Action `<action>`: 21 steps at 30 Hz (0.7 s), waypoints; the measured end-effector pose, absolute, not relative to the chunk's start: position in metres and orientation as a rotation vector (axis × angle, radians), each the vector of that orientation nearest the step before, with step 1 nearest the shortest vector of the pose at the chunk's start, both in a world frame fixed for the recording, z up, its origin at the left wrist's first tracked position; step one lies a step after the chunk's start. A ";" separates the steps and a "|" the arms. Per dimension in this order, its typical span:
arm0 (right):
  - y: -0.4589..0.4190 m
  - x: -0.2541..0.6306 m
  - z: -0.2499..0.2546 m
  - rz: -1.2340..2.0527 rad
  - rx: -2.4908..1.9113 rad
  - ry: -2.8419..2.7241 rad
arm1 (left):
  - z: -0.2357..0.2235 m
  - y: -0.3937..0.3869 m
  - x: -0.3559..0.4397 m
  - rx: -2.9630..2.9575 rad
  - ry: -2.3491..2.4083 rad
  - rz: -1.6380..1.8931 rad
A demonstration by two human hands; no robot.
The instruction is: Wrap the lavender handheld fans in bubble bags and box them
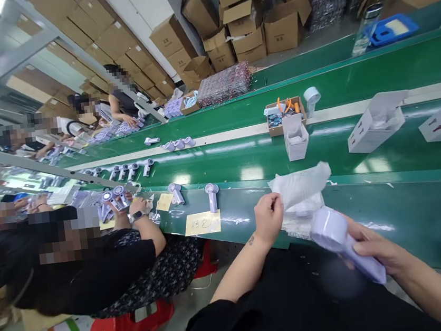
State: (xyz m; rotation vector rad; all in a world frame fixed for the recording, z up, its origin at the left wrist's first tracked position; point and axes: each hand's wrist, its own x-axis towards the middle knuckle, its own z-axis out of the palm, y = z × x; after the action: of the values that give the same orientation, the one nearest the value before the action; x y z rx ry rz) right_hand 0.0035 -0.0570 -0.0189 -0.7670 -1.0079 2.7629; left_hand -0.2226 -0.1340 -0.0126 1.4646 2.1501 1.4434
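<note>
My left hand [269,217] is closed on the edge of a thin white plastic bag [302,185], pinched between thumb and fingers. The bag hangs over a stack of similar white bags [300,217] lying on the green bench. In my right hand [377,246] is a lavender handheld fan [329,229], gripped by its handle, with its round head toward the bags. Another lavender fan [212,195] rests on the bench to the left, touching a yellow paper note [203,223] with handwriting.
Beyond the bench runs a green conveyor [240,163] bearing several fans and open white boxes [377,123]. A small carton of parts [275,127] and a tape roll [312,96] stand on the white divider. At left, a seated co-worker [96,264] handles fans.
</note>
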 end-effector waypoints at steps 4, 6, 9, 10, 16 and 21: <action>-0.053 0.009 -0.011 2.800 -0.612 -0.995 | -0.012 -0.118 -0.211 1.922 2.041 1.276; -0.054 0.003 -0.013 2.746 -0.619 -0.981 | -0.014 -0.115 -0.201 2.126 1.909 1.160; -0.057 0.002 -0.017 2.726 -0.599 -0.950 | -0.019 -0.117 -0.192 2.262 1.810 1.026; -0.057 0.004 -0.018 2.732 -0.587 -0.936 | -0.021 -0.117 -0.190 2.275 1.817 0.991; -0.061 0.015 -0.014 2.717 -0.625 -0.964 | -0.027 -0.113 -0.191 2.101 1.711 0.935; -0.058 0.012 -0.009 2.594 -0.812 -0.989 | -0.031 -0.110 -0.195 1.427 1.525 1.107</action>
State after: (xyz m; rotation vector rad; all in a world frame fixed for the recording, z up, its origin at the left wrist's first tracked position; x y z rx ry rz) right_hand 0.0123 -0.0582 -0.0091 -0.8122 -0.9887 2.5940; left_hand -0.1949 -0.1099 -0.0309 1.4273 1.5251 1.1068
